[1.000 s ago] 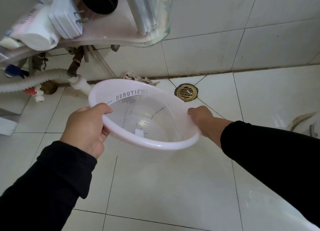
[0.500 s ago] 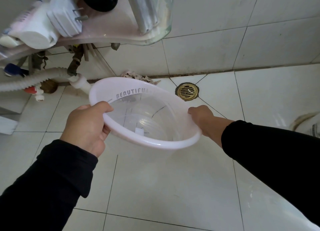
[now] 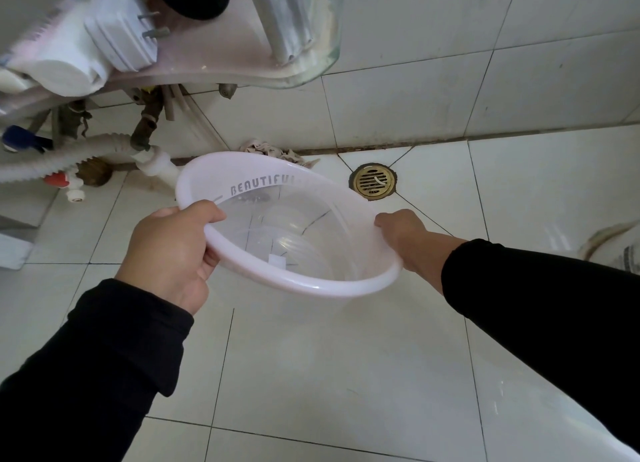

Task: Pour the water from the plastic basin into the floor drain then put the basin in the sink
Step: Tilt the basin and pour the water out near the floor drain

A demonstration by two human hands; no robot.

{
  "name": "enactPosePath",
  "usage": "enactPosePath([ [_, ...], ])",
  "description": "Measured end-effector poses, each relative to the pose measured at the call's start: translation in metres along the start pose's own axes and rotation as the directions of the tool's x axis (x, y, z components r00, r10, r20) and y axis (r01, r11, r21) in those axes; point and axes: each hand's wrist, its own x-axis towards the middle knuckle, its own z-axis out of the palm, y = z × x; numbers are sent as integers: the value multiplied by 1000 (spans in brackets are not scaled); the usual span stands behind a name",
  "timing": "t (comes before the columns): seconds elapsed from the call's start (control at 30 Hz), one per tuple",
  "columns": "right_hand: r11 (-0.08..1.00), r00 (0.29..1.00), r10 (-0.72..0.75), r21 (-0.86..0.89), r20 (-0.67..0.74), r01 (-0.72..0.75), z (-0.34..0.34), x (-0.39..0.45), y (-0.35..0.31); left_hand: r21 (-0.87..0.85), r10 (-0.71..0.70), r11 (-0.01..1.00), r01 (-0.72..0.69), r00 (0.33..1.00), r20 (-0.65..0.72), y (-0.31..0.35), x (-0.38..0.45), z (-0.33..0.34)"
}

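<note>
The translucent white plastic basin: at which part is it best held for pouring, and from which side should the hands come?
Probably by its rolled rim, at two opposite sides. The translucent white plastic basin is wide, round and smooth-walled, so only the rim gives a firm hold. The left hand grips the left rim, the right hand the right, leaving the far edge free to tip toward the round brass floor drain.

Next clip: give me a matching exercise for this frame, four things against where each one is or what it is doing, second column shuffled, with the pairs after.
Things
1. left hand
2. right hand
3. plastic basin
4. floor drain

States
A. brass, set in the floor by the wall
B. grips the rim's near-left side
C. tilted, held above the floor tiles
D. holds the rim's right side, near the drain

Pairs: 1-B, 2-D, 3-C, 4-A
</note>
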Motion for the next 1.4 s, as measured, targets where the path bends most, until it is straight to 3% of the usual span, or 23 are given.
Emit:
enactPosePath([
  [0.17, 996, 998, 56, 76, -7, -55, 2, -2, 0, 6, 9, 1000, -9, 1000, 4, 1, -1, 2],
  [0.33, 999, 999, -29, 24, 39, 28, -2, -3, -1, 14, 14, 1000, -14, 1000, 2, 2, -2, 2],
  [0.5, 999, 1000, -14, -33, 17, 15, -1, -3, -2, 15, 15, 1000, -15, 1000, 2, 3, -3, 4],
  [0.67, 996, 999, 52, 68, -1, -51, -1, -5, -3, 6, 19, 1000, -19, 1000, 6, 4, -3, 4],
  [1.4, 992, 997, 70, 99, 32, -72, 0, -8, -5, -35, -7, 999, 7, 1000, 20, 7, -1, 6],
])
